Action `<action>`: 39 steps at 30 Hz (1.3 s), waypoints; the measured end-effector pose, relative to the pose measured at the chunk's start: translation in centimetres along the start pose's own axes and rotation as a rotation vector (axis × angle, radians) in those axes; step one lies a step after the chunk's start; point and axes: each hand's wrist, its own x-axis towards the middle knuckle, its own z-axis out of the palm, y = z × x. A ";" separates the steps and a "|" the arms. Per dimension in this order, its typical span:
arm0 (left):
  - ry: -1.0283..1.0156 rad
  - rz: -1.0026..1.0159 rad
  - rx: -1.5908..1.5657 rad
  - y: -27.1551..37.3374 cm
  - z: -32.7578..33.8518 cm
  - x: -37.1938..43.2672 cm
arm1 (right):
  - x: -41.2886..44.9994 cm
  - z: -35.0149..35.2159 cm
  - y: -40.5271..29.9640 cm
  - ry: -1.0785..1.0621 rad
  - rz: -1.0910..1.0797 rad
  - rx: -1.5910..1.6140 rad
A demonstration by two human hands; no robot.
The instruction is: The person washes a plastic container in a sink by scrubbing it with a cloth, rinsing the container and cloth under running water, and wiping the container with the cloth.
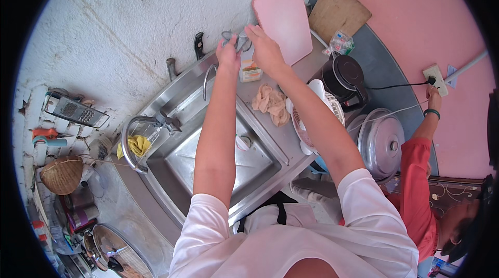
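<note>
My left hand (229, 55) grips a crumpled grey thing (239, 41), perhaps a cloth, over the back of the counter by the wall. Close beside it, my right hand (268, 49) has its fingertips at the grey thing's right side; whether they pinch it is hidden. A container with a white and orange label (250, 70) stands just below, between my hands. Behind my right hand a pink cutting board (286, 24) leans on the wall. Under my forearms lies the stainless steel sink (255, 157), with a small thin curved spout (206, 83) at its back edge.
A black-handled knife (199, 46), a larger faucet (134, 137) and a yellow cloth (138, 146) are left. A peach cloth (271, 104), white slotted plastic ware (317, 112), black lidded pot (345, 73) and metal lid (380, 141) are right. Another person's hand (432, 96) touches the wall socket (436, 77).
</note>
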 end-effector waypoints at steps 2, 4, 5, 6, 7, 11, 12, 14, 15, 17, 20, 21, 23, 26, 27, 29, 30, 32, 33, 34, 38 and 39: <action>-0.039 -0.009 0.005 0.2 -0.1 0.1 | 0.0 0.1 0.1 0.068 -0.027 0.016; -0.076 -0.013 0.011 0.4 -0.4 0.3 | 0.0 0.1 -0.2 0.065 -0.027 0.024; -0.049 -0.011 0.011 0.4 -0.5 0.4 | 0.0 0.0 -0.4 0.063 -0.027 0.031; -0.025 -0.008 0.011 0.4 -0.5 0.6 | 0.0 0.1 -0.3 0.064 -0.028 0.031; -0.026 -0.007 0.011 0.5 -0.7 0.8 | 0.0 0.1 -0.2 0.069 -0.031 0.024; -0.050 -0.006 -0.055 0.5 -0.2 0.7 | -0.1 0.4 0.4 0.059 -0.028 -0.011; -0.024 -0.006 -0.094 0.5 -0.3 0.7 | -0.1 0.2 0.2 0.060 -0.029 -0.010; -0.054 -0.004 -0.102 0.7 -0.6 0.9 | 0.0 0.0 -0.1 0.038 -0.015 0.010; -0.083 -0.002 -0.109 0.8 -0.8 1.1 | 0.0 0.0 -0.2 0.041 -0.017 0.011; -0.099 0.001 -0.122 0.9 -1.2 1.5 | 0.1 0.0 -0.5 0.038 -0.014 0.018; -0.084 -0.017 -0.133 0.4 -0.7 1.4 | 0.0 0.4 0.3 0.049 -0.024 -0.022; -0.041 -0.025 -0.129 0.4 -0.8 1.4 | 0.0 0.3 0.2 0.049 -0.024 -0.021; -0.059 -0.024 -0.147 0.4 -0.9 1.5 | 0.2 0.2 0.1 0.028 -0.010 0.001; -0.081 -0.031 -0.147 0.5 -1.2 1.8 | 0.4 0.2 0.1 0.030 -0.013 -0.004; -0.087 -0.043 -0.131 0.4 -1.1 1.8 | 0.4 0.2 0.2 0.030 -0.013 -0.006; -0.094 -0.042 -0.134 0.2 -0.7 1.9 | 0.6 0.3 0.6 0.039 -0.014 -0.031; -0.095 -0.040 -0.136 0.1 -0.9 2.0 | 0.6 0.3 0.5 0.038 -0.014 -0.030; -0.111 -0.041 -0.142 0.3 -1.1 2.4 | 0.8 0.3 0.3 0.035 -0.011 -0.036; -0.128 -0.048 -0.148 0.3 -1.1 2.3 | 0.7 0.3 0.4 0.034 -0.009 -0.037; -0.127 -0.049 -0.148 0.2 -1.0 2.2 | 0.7 0.3 0.4 0.037 -0.004 -0.025; -0.092 -0.018 -0.162 0.9 -1.3 1.4 | 0.7 -0.1 -0.1 0.022 0.006 0.004; -0.086 0.010 -0.167 1.5 -1.6 0.9 | 0.8 -0.3 -0.3 0.020 -0.002 0.012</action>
